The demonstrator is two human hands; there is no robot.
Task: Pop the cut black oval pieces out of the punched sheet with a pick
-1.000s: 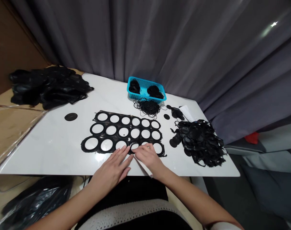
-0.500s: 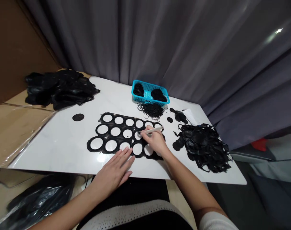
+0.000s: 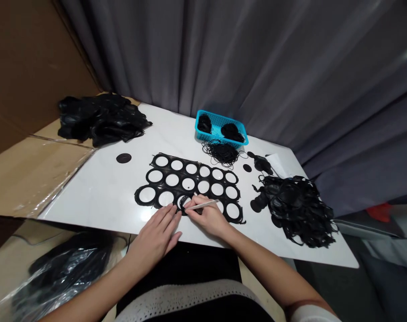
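Note:
A black rubbery sheet [image 3: 164, 179] with rows of round holes lies flat on the white table, its white surface showing through the holes. My right hand [image 3: 208, 217] pinches a slim, pale, pen-like tool [image 3: 206, 204], its tip down at a hole in the nearest row. Thin black strands curl over that hole beside the tip; whether they are loose or attached I cannot tell. My left hand [image 3: 161, 230] lies flat with fingers stretched, fingertips on the sheet's near edge just left of the tool.
Behind the sheet stands a blue basket [image 3: 220, 117] with black bundles, a heap of thin black rings [image 3: 222, 153] before it. Black scraps [image 3: 297, 208] pile up at the right. Black sheets [image 3: 103, 118] lie at the back left, and a black disc [image 3: 123, 158] nearer.
My right hand has moved from the middle row to the nearest row, closer to my left hand. Black strands now show at the tool's tip. The view has shifted slightly.

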